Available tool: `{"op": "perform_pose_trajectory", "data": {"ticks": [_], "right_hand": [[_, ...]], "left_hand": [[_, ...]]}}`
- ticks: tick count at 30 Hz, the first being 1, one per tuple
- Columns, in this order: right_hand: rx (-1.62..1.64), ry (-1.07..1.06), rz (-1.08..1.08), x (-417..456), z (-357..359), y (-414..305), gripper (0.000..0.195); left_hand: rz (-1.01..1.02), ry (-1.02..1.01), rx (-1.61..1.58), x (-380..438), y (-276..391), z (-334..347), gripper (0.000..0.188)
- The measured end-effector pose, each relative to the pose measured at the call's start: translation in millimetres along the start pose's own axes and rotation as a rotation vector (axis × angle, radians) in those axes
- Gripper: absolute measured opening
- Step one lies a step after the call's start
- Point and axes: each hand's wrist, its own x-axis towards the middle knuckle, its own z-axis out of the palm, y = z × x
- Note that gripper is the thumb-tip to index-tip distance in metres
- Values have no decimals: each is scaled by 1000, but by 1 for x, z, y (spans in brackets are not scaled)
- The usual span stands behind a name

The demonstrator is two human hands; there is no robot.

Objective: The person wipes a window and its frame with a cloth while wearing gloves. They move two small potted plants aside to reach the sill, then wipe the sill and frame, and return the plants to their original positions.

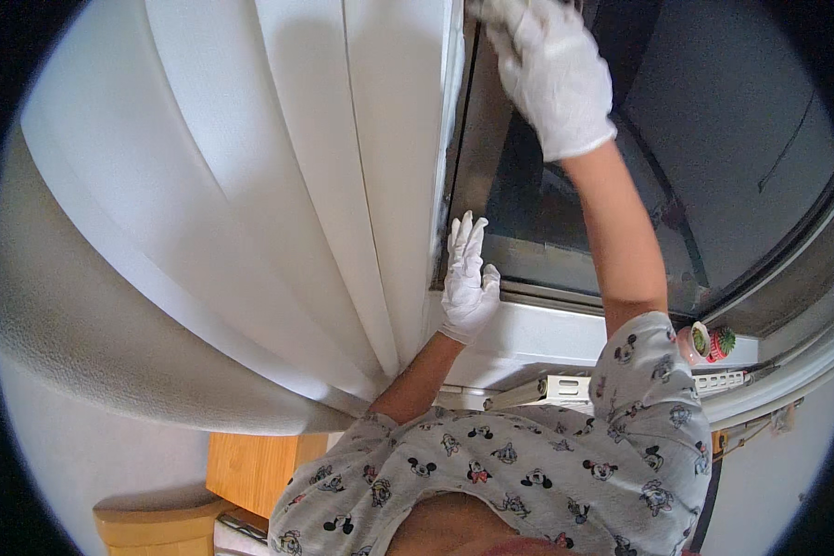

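Note:
Both hands wear white fabric gloves. My left hand [467, 278] rests with its fingers extended against the lower left part of the dark window frame [471, 167], beside the white curtain. Higher up, at the top edge of the view, my right hand [552, 76] is raised against the window's left side. Its fingers are blurred and partly cut off, with something greyish at them that I cannot make out. The dark window pane [709, 125] spreads out to the right of both hands.
A long white curtain [250, 194] hangs at the left. On the white windowsill [549, 330] two small potted cacti [721, 343] stand at the right. A white radiator [568, 389] is below the sill. Wooden furniture [250, 472] and a wooden chair back [156, 532] are at lower left.

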Motion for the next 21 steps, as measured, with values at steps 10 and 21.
{"op": "perform_pose_trajectory", "data": {"ticks": [10, 21], "right_hand": [[220, -757, -320, -212, 6, -71, 39], [78, -49, -257, 64, -13, 25, 34]], "left_hand": [[-79, 162, -49, -26, -30, 18, 89], [114, 206, -24, 37, 15, 2, 76]]}}
